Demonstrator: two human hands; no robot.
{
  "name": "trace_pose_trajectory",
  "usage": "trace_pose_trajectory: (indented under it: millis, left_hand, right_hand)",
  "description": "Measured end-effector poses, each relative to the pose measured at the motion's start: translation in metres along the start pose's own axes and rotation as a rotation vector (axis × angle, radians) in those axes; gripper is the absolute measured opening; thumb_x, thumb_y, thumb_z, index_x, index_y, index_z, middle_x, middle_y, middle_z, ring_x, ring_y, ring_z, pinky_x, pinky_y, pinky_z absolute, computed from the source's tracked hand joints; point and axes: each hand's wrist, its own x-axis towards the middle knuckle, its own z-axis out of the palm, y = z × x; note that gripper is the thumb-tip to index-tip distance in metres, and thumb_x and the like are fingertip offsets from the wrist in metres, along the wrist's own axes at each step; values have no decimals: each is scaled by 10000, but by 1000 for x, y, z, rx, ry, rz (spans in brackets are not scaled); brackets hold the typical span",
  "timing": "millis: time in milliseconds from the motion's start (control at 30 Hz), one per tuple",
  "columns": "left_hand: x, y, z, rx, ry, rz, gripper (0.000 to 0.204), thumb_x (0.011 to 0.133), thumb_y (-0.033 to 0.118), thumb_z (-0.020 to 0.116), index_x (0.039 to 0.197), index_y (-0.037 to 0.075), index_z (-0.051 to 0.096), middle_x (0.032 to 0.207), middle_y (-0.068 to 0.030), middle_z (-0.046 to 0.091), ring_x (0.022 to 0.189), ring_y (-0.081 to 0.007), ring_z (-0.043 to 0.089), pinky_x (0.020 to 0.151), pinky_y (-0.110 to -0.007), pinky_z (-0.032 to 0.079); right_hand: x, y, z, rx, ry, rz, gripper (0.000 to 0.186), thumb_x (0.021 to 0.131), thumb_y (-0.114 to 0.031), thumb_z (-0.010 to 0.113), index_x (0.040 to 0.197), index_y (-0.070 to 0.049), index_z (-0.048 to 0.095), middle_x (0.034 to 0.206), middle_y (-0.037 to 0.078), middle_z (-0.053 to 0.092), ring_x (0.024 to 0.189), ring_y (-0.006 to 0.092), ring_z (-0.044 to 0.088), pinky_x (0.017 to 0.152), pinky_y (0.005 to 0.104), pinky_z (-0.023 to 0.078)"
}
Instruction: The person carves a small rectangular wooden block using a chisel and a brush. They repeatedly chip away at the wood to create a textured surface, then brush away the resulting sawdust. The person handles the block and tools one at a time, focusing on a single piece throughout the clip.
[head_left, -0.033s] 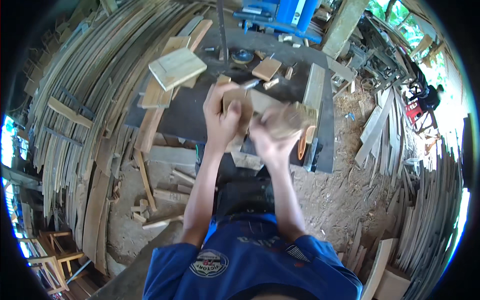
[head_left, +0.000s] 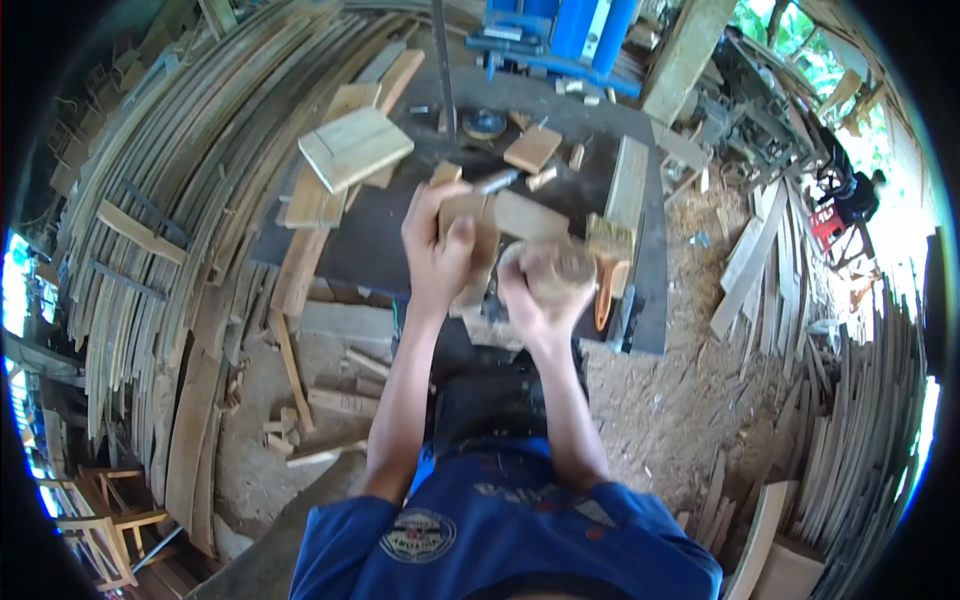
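Inside the left hand (head_left: pixel 436 250) sits wood (head_left: pixel 483 222) (a block, seemingly).

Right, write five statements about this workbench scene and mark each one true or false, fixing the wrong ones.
1. The left hand holds a wooden block. True.
2. An orange handle lies to the right of the right hand. True.
3. The right hand is empty. False: it grips a blurred wooden piece.
4. A pale wooden panel lies over planks on the left. True.
5. The person wears red. False: the shirt is blue.
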Motion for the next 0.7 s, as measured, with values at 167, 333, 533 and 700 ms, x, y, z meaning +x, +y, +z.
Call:
trace_pose_trajectory:
  millis: [167, 333, 533, 700]
  left_hand:
    - [1, 6, -10, -39, 11, -105, 344, 801, 323, 552, 887, -9, 556, 781, -69, 523, 729, -160, 500, 651, -281, 393]
    - [-1, 6, -15, -75, 130, -26, 336, 777, 295, 533, 863, -30, 553, 776, -73, 521, 731, -164, 499, 676, -286, 394]
    - [-45, -3, -34, -335, 299, -65, 310, 741, 239, 486, 948, 22, 410, 904, -117, 457, 896, -295, 540, 818, -425, 429]
    - [-96, 19, -40, -610, 285, -434, 434, 653, 347, 523, 962, 59, 422, 1135, -140, 428, 1147, -293, 389, 970, -427, 310]
  right_hand:
    - [16, -62, -26, 213, 44, -357, 253, 772, 36, 475, 991, -84, 433, 592, 20, 448, 440, 103, 425, 353, 237, 355]
    - [18, -120, -58, 322, -159, -789, 217, 812, -29, 485, 991, -74, 371, 719, 73, 442, 552, 166, 482, 444, 314, 419]
    - [13, -82, -40, 300, 41, -665, 272, 819, -34, 480, 1084, -51, 422, 774, 109, 481, 558, 174, 511, 440, 280, 454]
    - [12, -60, -41, 201, -18, -681, 340, 804, -132, 556, 1080, -21, 391, 742, 127, 484, 549, 199, 507, 478, 317, 449]
